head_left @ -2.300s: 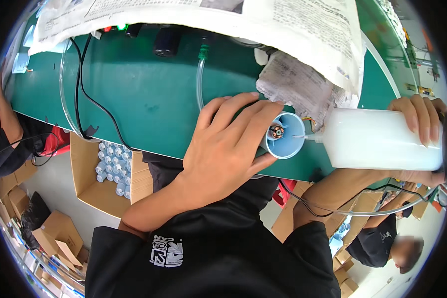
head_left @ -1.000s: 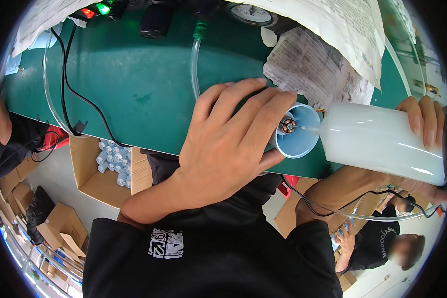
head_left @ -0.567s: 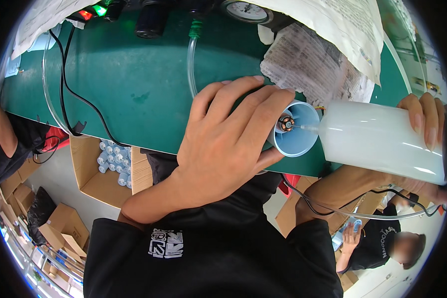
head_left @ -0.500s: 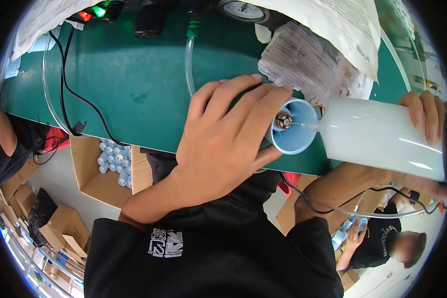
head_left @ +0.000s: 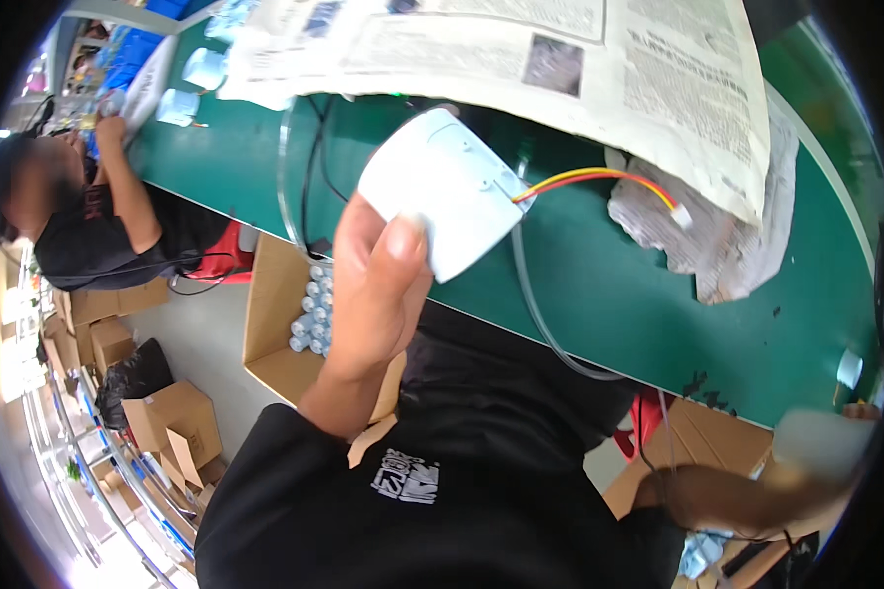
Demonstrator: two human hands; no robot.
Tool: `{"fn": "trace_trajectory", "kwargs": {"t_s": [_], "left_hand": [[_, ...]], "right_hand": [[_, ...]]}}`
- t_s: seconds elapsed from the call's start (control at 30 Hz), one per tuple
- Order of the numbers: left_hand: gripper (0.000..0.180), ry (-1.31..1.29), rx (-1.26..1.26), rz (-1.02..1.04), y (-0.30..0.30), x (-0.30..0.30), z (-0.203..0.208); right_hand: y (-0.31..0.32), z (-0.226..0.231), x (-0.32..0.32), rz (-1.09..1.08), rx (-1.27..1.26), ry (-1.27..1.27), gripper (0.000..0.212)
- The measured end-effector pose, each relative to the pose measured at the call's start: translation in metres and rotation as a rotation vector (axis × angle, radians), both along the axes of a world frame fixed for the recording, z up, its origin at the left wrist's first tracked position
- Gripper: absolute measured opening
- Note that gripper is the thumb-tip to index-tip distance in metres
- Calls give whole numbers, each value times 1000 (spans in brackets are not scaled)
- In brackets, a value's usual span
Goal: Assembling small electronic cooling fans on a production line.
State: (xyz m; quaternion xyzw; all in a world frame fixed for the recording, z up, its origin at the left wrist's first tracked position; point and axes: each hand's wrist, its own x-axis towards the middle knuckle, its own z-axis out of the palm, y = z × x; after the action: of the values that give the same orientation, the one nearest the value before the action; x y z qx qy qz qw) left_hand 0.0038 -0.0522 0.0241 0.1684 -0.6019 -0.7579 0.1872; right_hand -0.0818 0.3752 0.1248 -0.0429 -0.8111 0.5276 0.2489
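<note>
Lifted over the bench's near edge, my left hand (head_left: pixel 381 280) is closed around a light blue plastic cup-shaped housing (head_left: pixel 442 201), thumb pressed on its side. Red and yellow wires (head_left: pixel 599 175) stick out from the housing's end and finish in a small white connector (head_left: pixel 682 216). At the far right, my right hand (head_left: pixel 861 411) is mostly cut off by the picture's rim. Its visible fingers rest on a whitish dispensing syringe (head_left: pixel 821 438), which is blurred by motion. The syringe is well apart from the housing.
Newspaper (head_left: pixel 521 59) covers equipment at the back of the green bench (head_left: pixel 599 285). A clear tube (head_left: pixel 535 324) hangs over the near edge. One small blue part (head_left: pixel 850 368) stands at right. Below left, a carton (head_left: pixel 275 294) holds blue parts. A co-worker (head_left: pixel 98 196) sits at left.
My left hand has raised the housing and turned it, so its outside and wires now show. My right hand has drawn the syringe away to the lower right. The view has swung left.
</note>
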Motion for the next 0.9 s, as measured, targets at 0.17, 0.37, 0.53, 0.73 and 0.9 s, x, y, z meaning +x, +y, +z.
{"fn": "trace_trajectory", "kwargs": {"t_s": [0.17,0.37,0.53,0.73,0.9], "left_hand": [[98,71,46,-117,-8,-8,9],[97,106,143,-151,-4,-13,6],[75,114,55,-273,-1,-11,5],[64,-3,-817,-289,18,-10,-15],[61,77,-1057,-244,27,-11,-22]], "right_hand": [[-27,-75,-21,-5,669,18,52],[-92,-89,-18,-9,810,-235,73],[-96,-97,-18,72,953,-184,79],[-102,-77,-13,202,1107,-159,82],[-181,1,-10,587,846,211,49]]}}
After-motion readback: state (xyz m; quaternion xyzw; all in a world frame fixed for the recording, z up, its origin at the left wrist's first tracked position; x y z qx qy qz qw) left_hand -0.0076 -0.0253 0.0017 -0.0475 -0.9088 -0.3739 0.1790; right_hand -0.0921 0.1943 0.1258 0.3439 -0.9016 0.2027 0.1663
